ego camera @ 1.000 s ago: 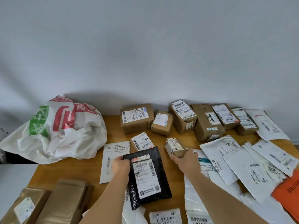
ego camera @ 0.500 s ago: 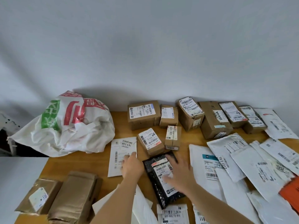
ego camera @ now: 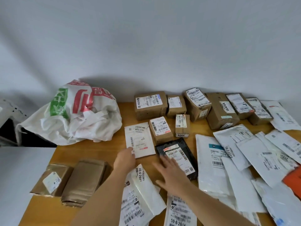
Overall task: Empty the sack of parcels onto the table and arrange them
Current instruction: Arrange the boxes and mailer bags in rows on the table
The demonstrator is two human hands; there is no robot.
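Wooden surface [ego camera: 91, 154], sack [ego camera: 78, 115] at 10 o'clock. Right hand [ego camera: 172, 175] lies flat, fingers [ego camera: 166, 162] spread, on black mailer [ego camera: 179, 155]: likely light, slippery, take an edge. Left hand [ego camera: 125, 160] touches white mailer [ego camera: 140, 139], grip unclear.

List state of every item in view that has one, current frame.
sack: crumpled, slumped on table far left corner.
black mailer: flat, label up, right grip's fingers over its near edge.
white envelope: flat, label up.
small taped box: lying flat, untouched.
back-row boxes: side by side, labels up.
left grip: at envelope's near corner; fingers hidden, hold unclear.
right grip: open, fingers spread.
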